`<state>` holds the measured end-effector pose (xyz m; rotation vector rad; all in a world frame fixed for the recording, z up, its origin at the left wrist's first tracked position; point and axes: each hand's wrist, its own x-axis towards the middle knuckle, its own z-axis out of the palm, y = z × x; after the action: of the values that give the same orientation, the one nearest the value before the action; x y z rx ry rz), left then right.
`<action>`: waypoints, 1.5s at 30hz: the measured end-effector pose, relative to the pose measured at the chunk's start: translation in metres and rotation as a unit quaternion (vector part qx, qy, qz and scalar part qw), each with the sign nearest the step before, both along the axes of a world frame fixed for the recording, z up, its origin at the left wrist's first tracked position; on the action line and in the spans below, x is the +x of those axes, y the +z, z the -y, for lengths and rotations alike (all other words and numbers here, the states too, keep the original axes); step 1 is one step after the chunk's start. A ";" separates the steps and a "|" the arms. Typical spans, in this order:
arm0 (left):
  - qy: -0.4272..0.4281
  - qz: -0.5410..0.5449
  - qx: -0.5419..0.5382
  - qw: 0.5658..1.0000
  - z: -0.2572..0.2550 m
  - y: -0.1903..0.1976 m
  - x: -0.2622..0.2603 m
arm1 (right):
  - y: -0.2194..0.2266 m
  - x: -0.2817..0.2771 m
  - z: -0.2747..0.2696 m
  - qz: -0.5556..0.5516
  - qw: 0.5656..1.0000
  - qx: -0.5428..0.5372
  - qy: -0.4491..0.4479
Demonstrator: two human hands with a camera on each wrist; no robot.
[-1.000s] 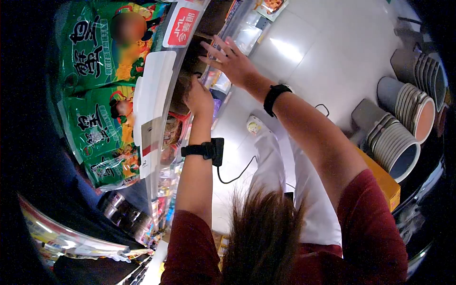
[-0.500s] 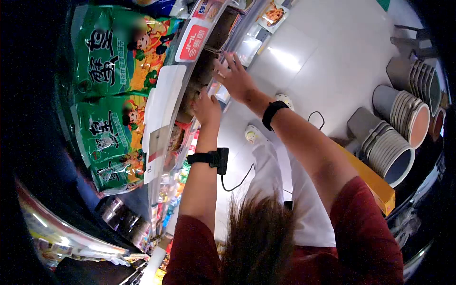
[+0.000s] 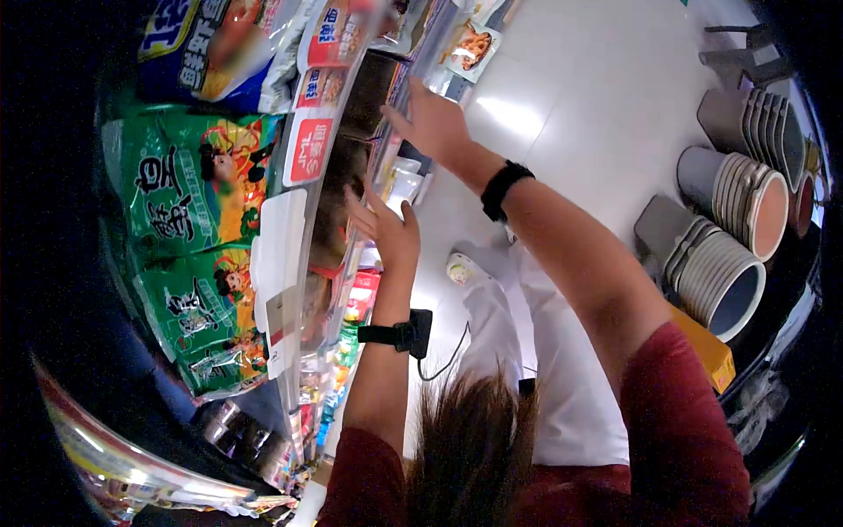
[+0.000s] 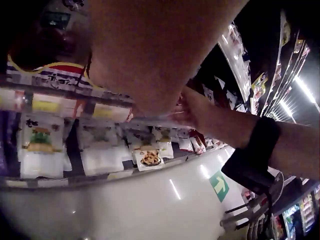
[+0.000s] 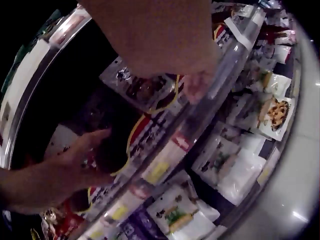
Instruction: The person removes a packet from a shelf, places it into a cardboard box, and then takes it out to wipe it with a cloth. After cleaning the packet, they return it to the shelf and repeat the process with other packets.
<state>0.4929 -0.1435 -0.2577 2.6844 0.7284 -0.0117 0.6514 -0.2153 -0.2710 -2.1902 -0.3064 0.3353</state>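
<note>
In the head view my left hand [image 3: 391, 233] reaches over the shelf's dark compartments [image 3: 338, 180], its fingers extended and holding nothing. The right wrist view shows that left hand [image 5: 70, 162] above striped boxes with yellow edges [image 5: 145, 132]. My right hand [image 3: 435, 123] is farther along the shelf front, thumb apart from the fingers, with no item visible in it. Its fingertips [image 5: 197, 86] are at the shelf edge beside a silver packet [image 5: 142, 87]; whether they touch the rail I cannot tell.
Green snack bags [image 3: 198, 189] lie on the upper shelf at left, with a blue packet [image 3: 233, 53] beyond. White packets [image 4: 100, 150] line a lower shelf. Stacked grey bins [image 3: 716, 272] and a yellow box [image 3: 702, 347] stand on the right.
The view has shifted along the shelf, bringing the blue packet into view. My left hand's fingers have straightened and spread; my right hand's fingers are less spread than before.
</note>
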 end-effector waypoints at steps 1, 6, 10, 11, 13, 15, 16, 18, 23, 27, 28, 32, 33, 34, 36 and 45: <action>-0.004 0.010 -0.018 1.000 0.000 0.000 0.006 | 0.001 0.010 -0.006 0.010 0.999 -0.043 -0.008; -0.018 0.045 -0.050 0.998 0.002 0.006 0.036 | 0.007 0.045 -0.017 -0.052 0.995 -0.077 0.020; 0.000 0.088 -0.150 0.985 -0.002 0.007 0.056 | 0.004 0.059 -0.026 -0.090 0.992 -0.089 -0.022; 0.000 0.090 -0.149 0.985 -0.004 0.007 0.061 | 0.002 0.062 -0.027 -0.088 0.992 -0.088 -0.022; 0.036 0.089 -0.175 0.980 -0.009 0.003 0.066 | -0.003 0.069 -0.030 -0.141 0.985 -0.104 -0.003; 0.049 0.097 -0.198 0.974 -0.012 0.001 0.071 | -0.011 0.069 -0.036 -0.122 0.988 -0.093 0.003; 0.061 0.104 -0.222 0.968 -0.013 0.001 0.073 | -0.015 0.070 -0.039 -0.105 0.991 -0.082 0.007; 0.059 0.093 -0.220 0.969 -0.011 0.004 0.071 | -0.017 0.062 -0.039 -0.064 0.996 -0.061 -0.002; 0.063 0.071 -0.185 0.978 -0.006 0.006 0.070 | 0.003 0.063 -0.033 -0.096 0.995 -0.012 -0.009; 0.071 0.077 -0.171 0.980 -0.006 0.010 0.066 | 0.018 0.063 -0.028 -0.105 0.994 0.027 0.005; 0.078 0.091 -0.180 0.976 -0.005 0.012 0.066 | 0.020 0.063 -0.025 -0.095 0.995 0.042 0.008; 0.086 0.116 -0.206 0.968 0.004 0.021 0.060 | 0.035 0.051 -0.009 -0.048 0.998 0.036 0.008; 0.084 0.117 -0.233 0.962 0.007 0.021 0.058 | 0.037 0.048 -0.005 -0.075 0.996 0.047 -0.002; 0.083 0.118 -0.259 0.955 0.011 0.021 0.054 | 0.038 0.044 -0.001 -0.104 0.993 0.058 -0.012; 0.074 0.113 -0.238 0.962 0.024 0.024 0.049 | 0.042 0.033 0.012 -0.083 0.995 0.052 -0.028; 0.049 0.009 -0.273 0.961 0.042 0.010 0.050 | -0.063 -0.014 -0.003 -0.103 0.952 0.179 -0.225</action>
<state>0.5429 -0.1854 -0.2479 2.1177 0.7264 -0.1419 0.6377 -0.2121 -0.3336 -1.7829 0.2356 0.2274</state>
